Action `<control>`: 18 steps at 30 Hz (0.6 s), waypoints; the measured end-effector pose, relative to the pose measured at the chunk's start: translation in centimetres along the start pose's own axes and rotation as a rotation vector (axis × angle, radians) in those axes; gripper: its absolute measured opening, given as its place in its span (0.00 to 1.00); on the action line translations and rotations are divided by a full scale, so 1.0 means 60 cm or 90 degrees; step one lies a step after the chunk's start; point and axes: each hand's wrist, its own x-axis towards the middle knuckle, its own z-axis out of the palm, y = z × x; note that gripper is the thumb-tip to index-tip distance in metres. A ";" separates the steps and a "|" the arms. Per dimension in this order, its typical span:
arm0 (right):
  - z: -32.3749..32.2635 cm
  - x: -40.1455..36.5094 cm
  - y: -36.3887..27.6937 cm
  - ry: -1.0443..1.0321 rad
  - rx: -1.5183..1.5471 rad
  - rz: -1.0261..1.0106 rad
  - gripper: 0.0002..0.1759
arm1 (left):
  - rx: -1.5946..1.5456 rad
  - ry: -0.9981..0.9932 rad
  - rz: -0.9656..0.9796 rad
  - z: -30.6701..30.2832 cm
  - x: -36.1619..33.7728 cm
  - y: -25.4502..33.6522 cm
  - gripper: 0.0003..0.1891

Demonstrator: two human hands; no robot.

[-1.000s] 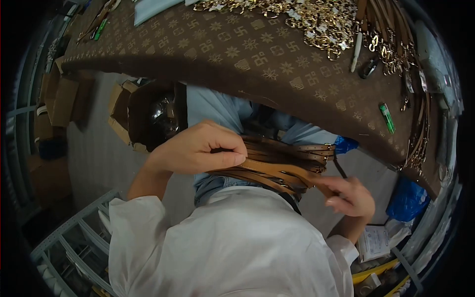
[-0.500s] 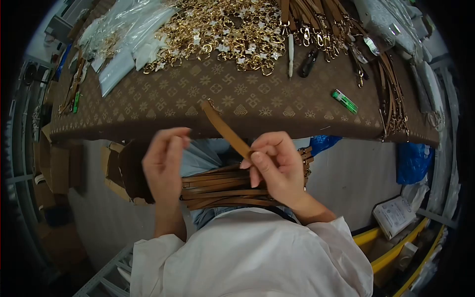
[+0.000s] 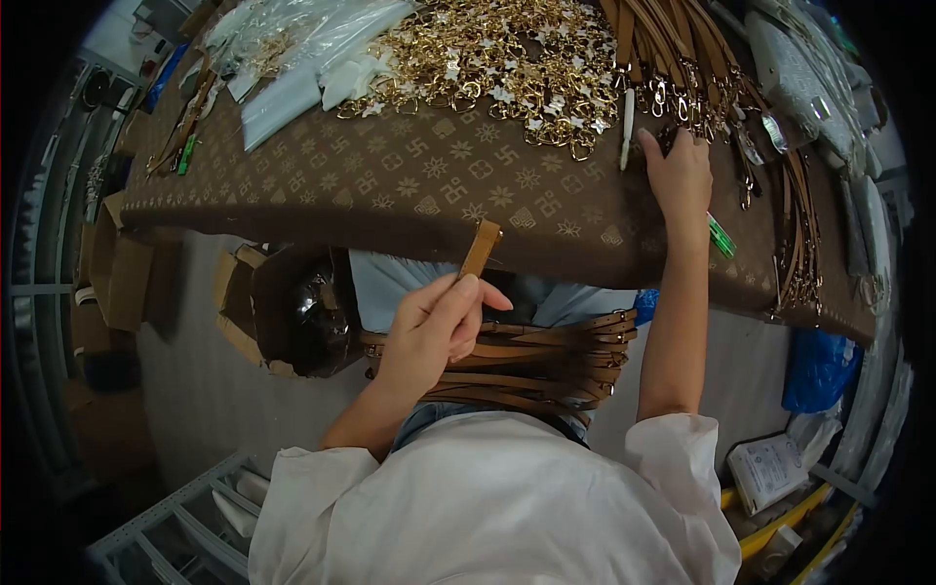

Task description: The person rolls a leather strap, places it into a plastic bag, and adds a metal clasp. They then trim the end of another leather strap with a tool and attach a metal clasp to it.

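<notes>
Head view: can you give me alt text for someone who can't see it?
The left-hand grip holds a tan strap, while the right-hand grip is extended over the brown patterned tablecloth, near gold clasps. Brown straps lie across the lap; gold hardware with white charms is heaped farther back.

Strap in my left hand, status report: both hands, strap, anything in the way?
Left hand pinching brown strap, end toward table. Right hand by metal clips, grip unclear. More straps across lap; nothing seen blocking brown strap's free end.
</notes>
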 end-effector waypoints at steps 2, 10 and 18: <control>0.003 0.001 0.009 -0.064 -0.073 -0.004 0.21 | 0.061 0.016 -0.027 0.007 -0.008 0.000 0.15; -0.077 -0.028 0.016 -0.181 0.275 0.139 0.15 | 0.033 -0.064 -0.039 0.012 -0.017 0.010 0.14; -0.162 -0.178 -0.087 -0.282 0.498 -0.288 0.19 | 0.012 -0.087 -0.104 0.016 -0.020 0.021 0.13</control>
